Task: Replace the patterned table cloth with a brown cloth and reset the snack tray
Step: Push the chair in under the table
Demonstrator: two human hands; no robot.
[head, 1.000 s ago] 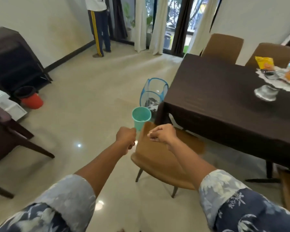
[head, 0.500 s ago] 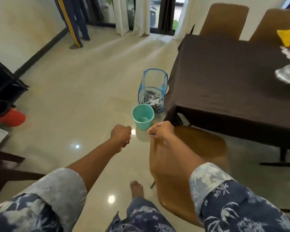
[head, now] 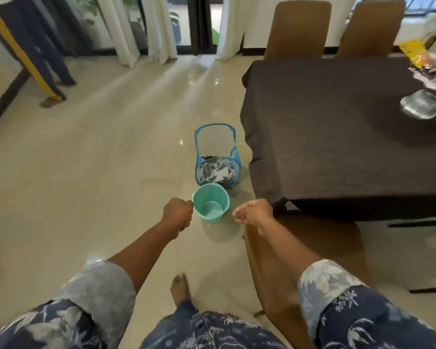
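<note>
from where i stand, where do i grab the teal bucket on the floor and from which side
Grip the teal bucket by its near rim, coming down from above. It stands upright with its open mouth up, no handle shows, and the blue mesh basket stands close behind its far side.

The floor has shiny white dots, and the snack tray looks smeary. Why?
Head view: the glossy floor reflects lights as glare spots and window light as pale streaks; the snack tray at the right edge is blurred and stretched by the wide-angle lens.
</note>
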